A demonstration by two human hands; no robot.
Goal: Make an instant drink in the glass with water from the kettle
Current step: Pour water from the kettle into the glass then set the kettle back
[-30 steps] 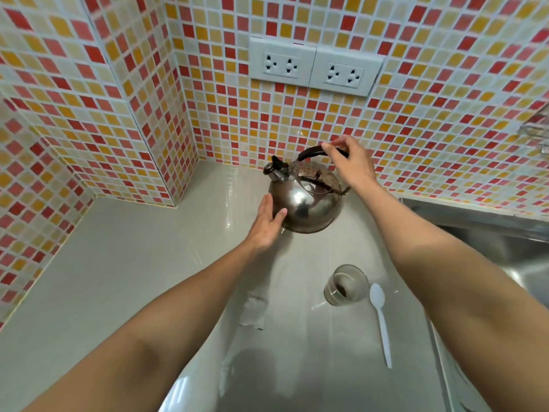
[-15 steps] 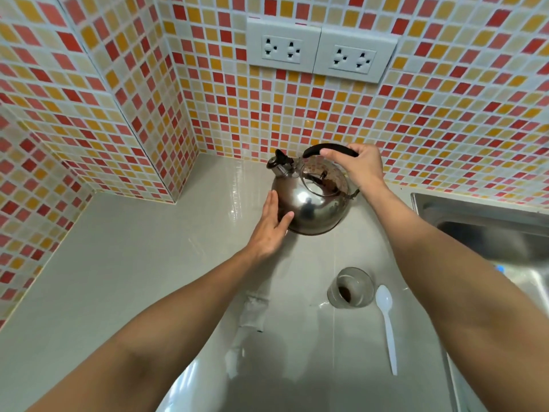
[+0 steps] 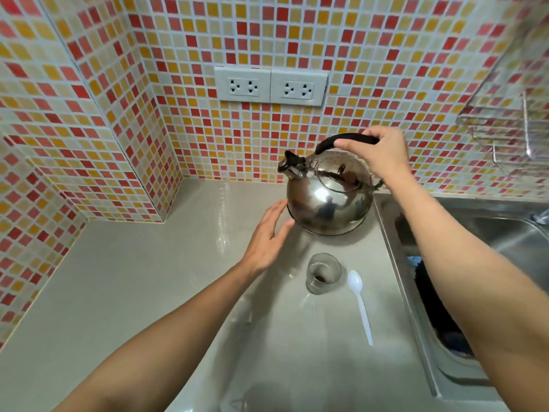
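A shiny steel kettle [image 3: 328, 200] with a black handle and a capped spout pointing left hangs just above the counter near the back wall. My right hand [image 3: 375, 151] is closed around its handle. My left hand [image 3: 267, 236] is flat with fingers apart, its fingertips at the kettle's lower left side. A small clear glass [image 3: 323, 273] with brown powder at its bottom stands on the counter in front of the kettle. A white plastic spoon [image 3: 360, 304] lies to the right of the glass.
The grey counter [image 3: 133, 278] runs left to a tiled corner. A steel sink [image 3: 505, 242] with dark items inside lies at the right. Two wall sockets [image 3: 270, 87] sit above the kettle. A wire rack [image 3: 511, 123] hangs at the upper right.
The kettle has come up and nearer, toward the glass, held by my right hand. My left hand has slipped lower on its side. The view has tilted so the sockets sit lower.
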